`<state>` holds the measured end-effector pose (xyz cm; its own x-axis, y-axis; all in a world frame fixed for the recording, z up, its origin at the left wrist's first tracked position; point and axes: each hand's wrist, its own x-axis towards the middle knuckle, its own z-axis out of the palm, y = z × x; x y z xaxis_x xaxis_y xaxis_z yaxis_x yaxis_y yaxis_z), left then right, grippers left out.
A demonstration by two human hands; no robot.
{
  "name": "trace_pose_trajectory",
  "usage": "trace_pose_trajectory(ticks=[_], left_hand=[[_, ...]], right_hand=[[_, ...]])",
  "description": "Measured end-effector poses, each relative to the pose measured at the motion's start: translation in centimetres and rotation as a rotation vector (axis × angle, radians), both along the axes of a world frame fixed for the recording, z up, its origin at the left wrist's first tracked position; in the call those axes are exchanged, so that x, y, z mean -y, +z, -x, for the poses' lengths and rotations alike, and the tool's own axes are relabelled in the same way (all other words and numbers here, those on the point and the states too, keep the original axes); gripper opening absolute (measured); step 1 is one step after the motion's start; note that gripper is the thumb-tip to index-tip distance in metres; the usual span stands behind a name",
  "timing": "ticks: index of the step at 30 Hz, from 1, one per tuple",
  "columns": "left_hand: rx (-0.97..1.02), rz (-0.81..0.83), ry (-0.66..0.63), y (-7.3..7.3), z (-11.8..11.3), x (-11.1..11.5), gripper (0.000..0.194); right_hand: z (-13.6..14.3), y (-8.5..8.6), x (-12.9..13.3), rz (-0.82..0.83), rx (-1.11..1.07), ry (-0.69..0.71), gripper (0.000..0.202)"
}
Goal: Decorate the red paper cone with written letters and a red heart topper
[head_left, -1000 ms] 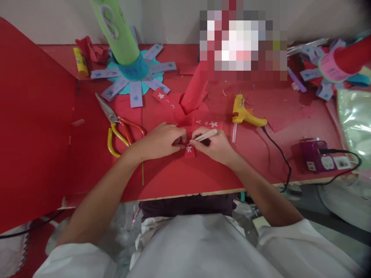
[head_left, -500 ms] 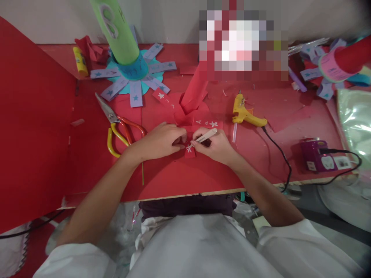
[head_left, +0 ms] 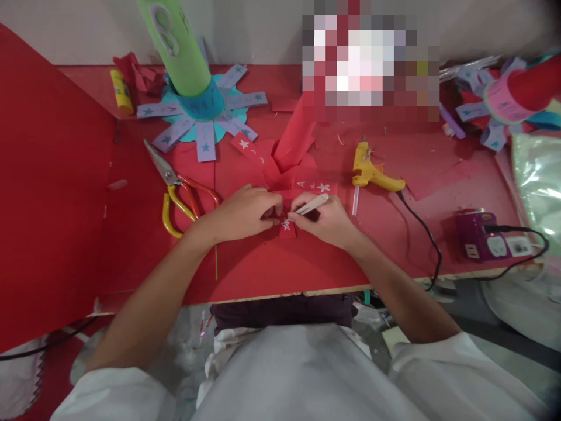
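My right hand (head_left: 331, 222) grips a white pen (head_left: 313, 204), its tip down at a white star drawn on a narrow red paper strip (head_left: 287, 232). From the other side, my left hand (head_left: 249, 215) is curled with thumb and finger closed at the strip's left edge. Just beyond both hands stands a red paper tube (head_left: 297, 137) on a red paper base. Its other strips spread outward, one at the upper left (head_left: 248, 149) and one at the right (head_left: 326, 187), with white stars and marks on them.
Scissors (head_left: 166, 172) lie left of my left hand. A yellow glue gun (head_left: 372, 175) is to the right, its cord near a purple power box (head_left: 480, 237). Behind stand a green tube (head_left: 182, 58), a glue stick (head_left: 121, 92) and another paper piece (head_left: 504, 99). A red panel (head_left: 48, 175) rises at left.
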<state>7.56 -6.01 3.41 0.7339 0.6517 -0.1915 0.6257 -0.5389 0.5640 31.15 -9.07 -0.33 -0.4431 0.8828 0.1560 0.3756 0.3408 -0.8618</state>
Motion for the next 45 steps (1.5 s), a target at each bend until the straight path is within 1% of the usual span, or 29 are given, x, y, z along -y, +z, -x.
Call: trace_pose_trajectory(ticks=[6, 11, 13, 15, 18, 22, 26, 29, 45], left_hand=[[-0.003, 0.005, 0.004, 0.1, 0.0, 0.0, 0.007], [0.01, -0.007, 0.002, -0.3, 0.1, 0.0, 0.004], [0.024, -0.012, -0.001, -0.5, 0.2, -0.1, 0.002], [0.032, -0.01, -0.005, -0.6, 0.2, -0.1, 0.003], [0.034, -0.01, -0.01, -0.6, 0.3, -0.1, 0.003], [0.033, -0.011, -0.003, -0.6, 0.3, 0.0, 0.004], [0.029, -0.004, -0.001, -0.5, 0.2, -0.1, 0.004], [0.022, -0.002, 0.001, -0.5, 0.2, -0.1, 0.004], [0.005, 0.003, -0.004, -0.2, 0.1, -0.1, 0.003]], right_hand=[[0.0, 0.0, 0.0, -0.003, 0.004, -0.007, 0.014], [-0.1, 0.4, 0.1, 0.028, -0.071, 0.004, 0.014], [-0.5, 0.7, 0.2, 0.05, -0.13, 0.04, 0.014], [-0.8, 1.2, 0.2, 0.084, -0.177, 0.113, 0.016], [-1.1, 1.7, 0.3, 0.096, -0.201, 0.185, 0.019], [-0.8, 1.5, 0.5, 0.071, -0.159, 0.123, 0.025], [-0.6, 1.2, 0.5, 0.092, -0.101, 0.069, 0.009], [-0.6, 1.1, 0.4, 0.108, -0.093, 0.07, 0.004], [-0.5, 0.6, 0.2, 0.128, -0.092, 0.069, 0.01]])
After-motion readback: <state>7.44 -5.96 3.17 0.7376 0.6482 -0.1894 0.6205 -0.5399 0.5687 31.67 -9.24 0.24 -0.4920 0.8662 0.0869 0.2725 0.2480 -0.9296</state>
